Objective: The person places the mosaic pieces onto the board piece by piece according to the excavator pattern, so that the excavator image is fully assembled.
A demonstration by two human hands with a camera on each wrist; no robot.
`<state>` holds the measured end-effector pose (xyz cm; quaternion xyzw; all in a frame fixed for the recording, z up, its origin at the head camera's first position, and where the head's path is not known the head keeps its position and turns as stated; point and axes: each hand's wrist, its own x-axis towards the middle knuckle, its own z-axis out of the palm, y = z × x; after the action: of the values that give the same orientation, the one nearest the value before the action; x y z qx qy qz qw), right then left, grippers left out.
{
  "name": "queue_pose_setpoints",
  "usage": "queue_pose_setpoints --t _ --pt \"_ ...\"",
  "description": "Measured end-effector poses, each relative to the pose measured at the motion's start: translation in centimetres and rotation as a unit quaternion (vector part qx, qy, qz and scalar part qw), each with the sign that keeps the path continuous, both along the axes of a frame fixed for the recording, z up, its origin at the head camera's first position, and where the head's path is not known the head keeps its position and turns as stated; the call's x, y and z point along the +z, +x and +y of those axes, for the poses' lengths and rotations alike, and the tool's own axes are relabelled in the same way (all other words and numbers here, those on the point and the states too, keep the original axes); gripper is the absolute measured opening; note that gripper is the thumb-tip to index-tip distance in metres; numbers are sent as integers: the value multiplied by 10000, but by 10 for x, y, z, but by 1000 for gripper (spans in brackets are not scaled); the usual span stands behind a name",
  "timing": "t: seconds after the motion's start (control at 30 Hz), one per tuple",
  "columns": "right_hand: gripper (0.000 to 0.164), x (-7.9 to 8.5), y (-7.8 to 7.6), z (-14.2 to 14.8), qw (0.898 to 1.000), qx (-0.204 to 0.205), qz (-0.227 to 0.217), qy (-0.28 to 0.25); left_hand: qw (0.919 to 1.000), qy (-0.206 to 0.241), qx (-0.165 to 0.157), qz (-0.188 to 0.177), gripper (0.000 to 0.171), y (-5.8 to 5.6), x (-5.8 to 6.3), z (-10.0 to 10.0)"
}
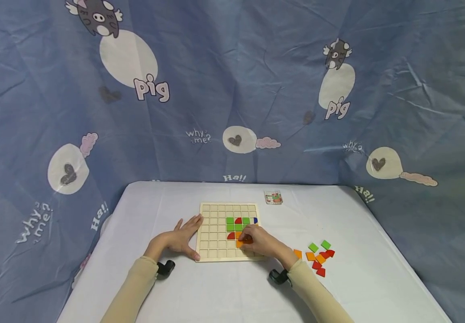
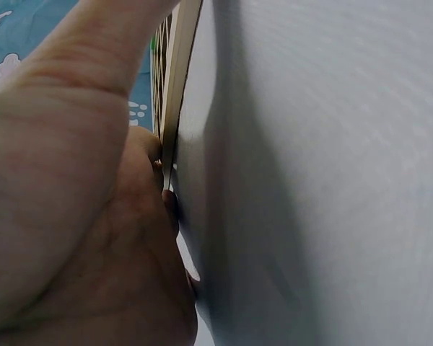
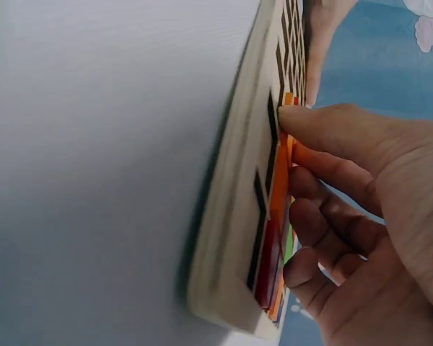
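Note:
A pale wooden board [image 1: 212, 252] with a grid of square recesses lies on the white table. My left hand [image 1: 180, 237] rests along its left edge, fingers spread and the thumb at the lower left corner. My right hand [image 1: 261, 242] is over the board's right part, with thumb and index finger pinching at an orange tile [image 1: 239, 244]. The right wrist view has the thumb tip right at the orange pieces [image 3: 280, 176] in the grid. Green square tiles [image 1: 230, 227], red quarter-round tiles [image 1: 231, 236] and a blue piece [image 1: 255, 220] sit in recesses; the hand hides others.
Loose green tiles [image 1: 326, 245], red tiles [image 1: 321, 272] and orange tiles [image 1: 310, 256] lie scattered on the table [image 1: 200, 291] right of the board. A small picture card [image 1: 273, 198] is behind the board's right corner. A blue printed curtain [image 1: 200, 89] surrounds the table's back and sides.

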<state>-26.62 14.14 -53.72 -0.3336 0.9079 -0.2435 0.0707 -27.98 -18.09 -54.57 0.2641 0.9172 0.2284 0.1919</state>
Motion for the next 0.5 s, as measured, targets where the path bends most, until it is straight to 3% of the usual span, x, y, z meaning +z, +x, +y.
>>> queue_pose_setpoints --t 0.23,0.33,0.5 --pt "19 -1 5 17 9976 -309 -282 -550 10000 4 -49 -39 133 3 2 1" --pt "19 3 11 35 9946 -545 -340 -816 10000 -9 -65 -13 132 4 3 1" --pt "18 7 23 77 9901 -1116 -219 -827 10000 -27 -17 3 132 4 4 1"
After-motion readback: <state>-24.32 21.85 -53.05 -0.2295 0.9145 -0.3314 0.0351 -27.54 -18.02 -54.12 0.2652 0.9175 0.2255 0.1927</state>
